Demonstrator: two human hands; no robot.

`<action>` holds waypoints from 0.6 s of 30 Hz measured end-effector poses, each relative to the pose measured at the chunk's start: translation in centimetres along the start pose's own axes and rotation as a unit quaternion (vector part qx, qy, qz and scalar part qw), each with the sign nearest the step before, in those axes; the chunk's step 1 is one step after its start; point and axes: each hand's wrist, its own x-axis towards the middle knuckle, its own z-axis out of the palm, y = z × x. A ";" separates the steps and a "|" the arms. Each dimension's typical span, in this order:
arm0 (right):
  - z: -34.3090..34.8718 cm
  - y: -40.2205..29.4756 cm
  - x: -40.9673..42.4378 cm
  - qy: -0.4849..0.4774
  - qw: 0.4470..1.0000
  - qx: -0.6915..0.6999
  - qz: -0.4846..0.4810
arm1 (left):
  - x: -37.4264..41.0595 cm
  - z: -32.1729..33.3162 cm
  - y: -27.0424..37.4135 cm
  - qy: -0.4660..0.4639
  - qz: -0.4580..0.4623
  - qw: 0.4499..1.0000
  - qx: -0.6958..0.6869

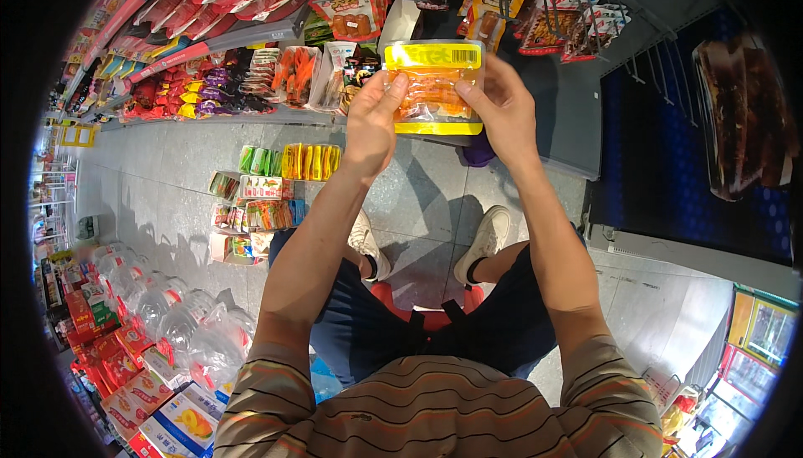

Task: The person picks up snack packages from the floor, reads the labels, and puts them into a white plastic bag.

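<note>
Between both hands is a clear plastic food packet point(433, 116) with yellow bands at top and bottom and orange-brown contents. My left hand point(375, 119) grips its left edge, the thumb lying on the front. From the other side my right hand point(507, 106) pinches the right edge, its thumb also on the front and its fingers behind. The packet faces me upright, with a barcode and writing on its top band. Just behind it, an open white box point(401, 17) sits at the shelf, partly covered by the packet.
Packed snack shelves point(251, 34) run along the upper left. Hooks hold snack bags point(555, 19) at upper right. Small boxes of snack packets point(263, 188) stand on the tiled floor point(169, 163). Clear plastic bottles point(169, 307) line the lower left. A dark display screen point(659, 163) is at right.
</note>
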 end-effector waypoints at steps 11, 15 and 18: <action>-0.7 0.6 -0.3 -0.088 0.980 0.126 0.126 | 0.0 -0.1 0.4 0.003 0.010 0.998 0.058; -0.2 0.2 -0.6 -0.075 0.979 0.150 0.118 | -0.2 -0.2 0.8 -0.028 -0.013 0.995 0.091; -0.4 0.2 -0.6 -0.080 0.978 0.149 0.124 | -0.4 0.4 1.0 -0.025 -0.040 0.995 0.093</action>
